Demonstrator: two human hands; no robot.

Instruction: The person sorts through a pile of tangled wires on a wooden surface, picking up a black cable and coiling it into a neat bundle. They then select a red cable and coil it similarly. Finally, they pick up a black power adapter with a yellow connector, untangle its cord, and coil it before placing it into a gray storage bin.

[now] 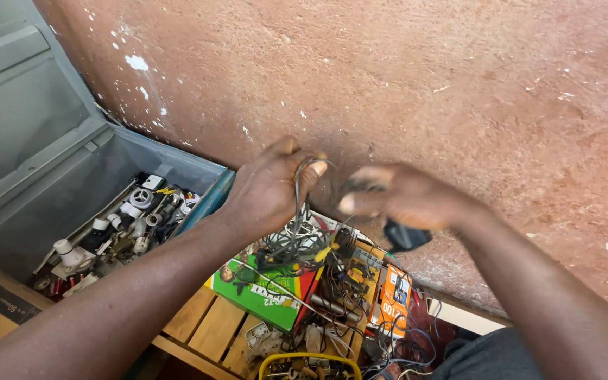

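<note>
Grey wire (297, 200), looped at mid-frame above the tangled parts, is pinched in the closed left hand (269, 186), while the blurred right hand (395, 197) curls half-shut beside it, grip unclear; I judge steady tension keeps the loop from snagging.

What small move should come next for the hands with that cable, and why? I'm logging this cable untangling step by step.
Probably lift the left hand a little higher to draw the grey cable clear. The cable loops over its fingers and hangs straight down into the tangle of wires over the green box. The right hand is blurred and seems to hold nothing of the cable, so it could steady the tangle.
</note>
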